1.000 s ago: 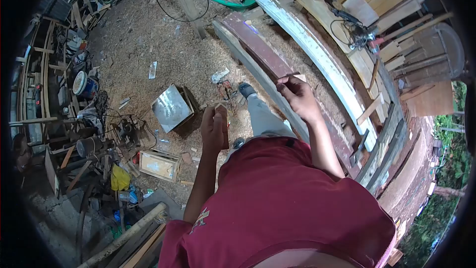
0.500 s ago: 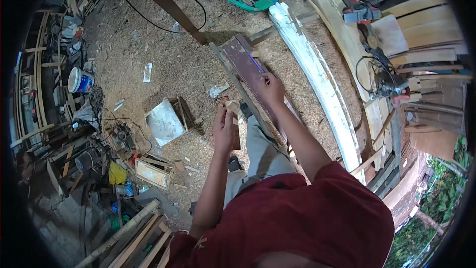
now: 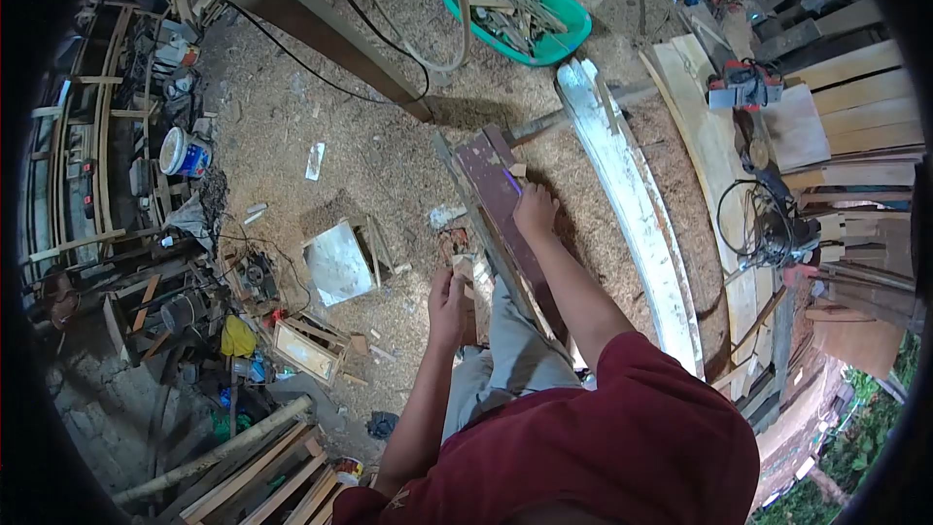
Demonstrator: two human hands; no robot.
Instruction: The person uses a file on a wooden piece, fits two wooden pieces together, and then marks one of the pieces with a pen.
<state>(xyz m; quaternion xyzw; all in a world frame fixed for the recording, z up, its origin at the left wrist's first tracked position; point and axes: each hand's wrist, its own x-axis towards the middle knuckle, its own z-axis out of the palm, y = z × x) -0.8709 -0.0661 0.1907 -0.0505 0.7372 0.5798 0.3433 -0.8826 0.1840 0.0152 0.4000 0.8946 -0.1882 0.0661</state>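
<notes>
My right hand [image 3: 535, 210] is over a long dark reddish-brown board [image 3: 486, 175], its fingers closed round a thin purple stick [image 3: 512, 181] that points up and to the left. A small pale wood block [image 3: 519, 170] sits beside the stick's tip. Lower and to the left, my left hand [image 3: 447, 306] pinches a small light piece of wood [image 3: 463, 264] at its fingertips. A narrow wooden strip [image 3: 476, 209] runs along the board's left side, above my leg.
A green tub [image 3: 581, 34] of wood scraps stands beyond the board. To the right lie a long whitish beam [image 3: 632, 204], planks [image 3: 695, 117] and a power tool [image 3: 748, 85]. A pale-topped box [image 3: 338, 264] and a bucket [image 3: 185, 153] are left; a post [image 3: 321, 24] slants above.
The view has shifted, so the surroundings sit lower and further right. My right hand is nearer the small block, and less of the purple stick shows. My left hand keeps its pinch.
</notes>
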